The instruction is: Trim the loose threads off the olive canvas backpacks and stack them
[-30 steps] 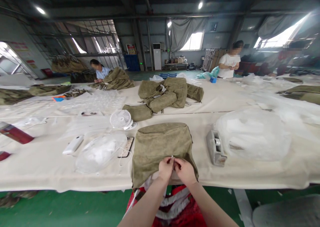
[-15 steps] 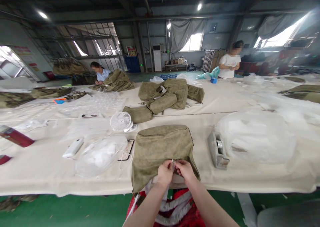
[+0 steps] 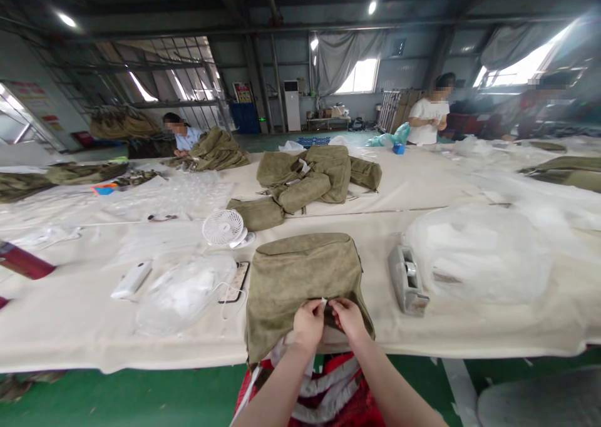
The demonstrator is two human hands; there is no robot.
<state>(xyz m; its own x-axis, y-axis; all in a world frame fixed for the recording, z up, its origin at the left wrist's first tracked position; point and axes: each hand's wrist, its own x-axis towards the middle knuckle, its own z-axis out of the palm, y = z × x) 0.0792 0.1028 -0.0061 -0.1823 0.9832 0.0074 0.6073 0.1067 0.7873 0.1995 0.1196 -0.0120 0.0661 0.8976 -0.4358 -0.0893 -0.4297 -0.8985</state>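
Note:
An olive-green canvas bag (image 3: 305,267) lies at the table's front edge, its near side hanging toward me. My left hand (image 3: 308,322) is closed in a pinch at the near side of the bag. A small white piece (image 3: 323,301), like a tag or scrap of paper, sticks out at its fingertips. Just to the right, my right hand (image 3: 348,317) is also pinched, its fingertips against the bag; what it grips is too small to make out. A narrow gap separates the fingertips of the two hands.
Left of the bag are a phone (image 3: 235,283), a plastic bag (image 3: 185,295) and a white fan (image 3: 223,228). A tape dispenser (image 3: 407,282) and a large plastic bundle (image 3: 479,252) lie right. More olive bags (image 3: 323,176) sit behind. Several co-workers are across the table.
My right fingertips have moved slightly right, away from the left ones and the white piece. The left hand stays pinched by it. The view has shifted a little.

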